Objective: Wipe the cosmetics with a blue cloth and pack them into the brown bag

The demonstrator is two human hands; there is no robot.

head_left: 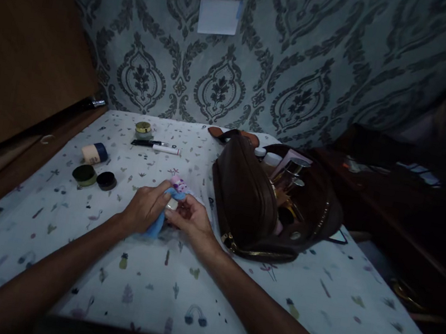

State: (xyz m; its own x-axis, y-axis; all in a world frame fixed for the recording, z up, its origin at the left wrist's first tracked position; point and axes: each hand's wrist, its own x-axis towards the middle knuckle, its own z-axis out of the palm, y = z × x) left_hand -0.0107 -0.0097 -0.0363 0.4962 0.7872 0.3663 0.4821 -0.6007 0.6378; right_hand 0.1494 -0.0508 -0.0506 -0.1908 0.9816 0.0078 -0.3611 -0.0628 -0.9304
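Note:
My left hand (145, 206) is closed on a light blue cloth (155, 228) above the table's middle. My right hand (194, 217) pinches a small pale, square-ended item (172, 204) against the cloth; its exact kind cannot be made out. Just beyond the fingers is a pink and purple patterned thing (179, 184), partly covered by the hands and cloth. To the right of my hands stands a brown leather toiletry bag (244, 193), unzipped. Jars, a glass bottle with a silvery cap (298, 166) and other cosmetics show inside it.
On the left of the patterned tablecloth (103, 283) are a beige bottle with a dark cap (94, 153), a green jar (84, 175) and a dark round lid (106, 181). Farther back lie a gold-lidded jar (143, 130) and pens (156, 146). A papered wall (221, 87) stands behind.

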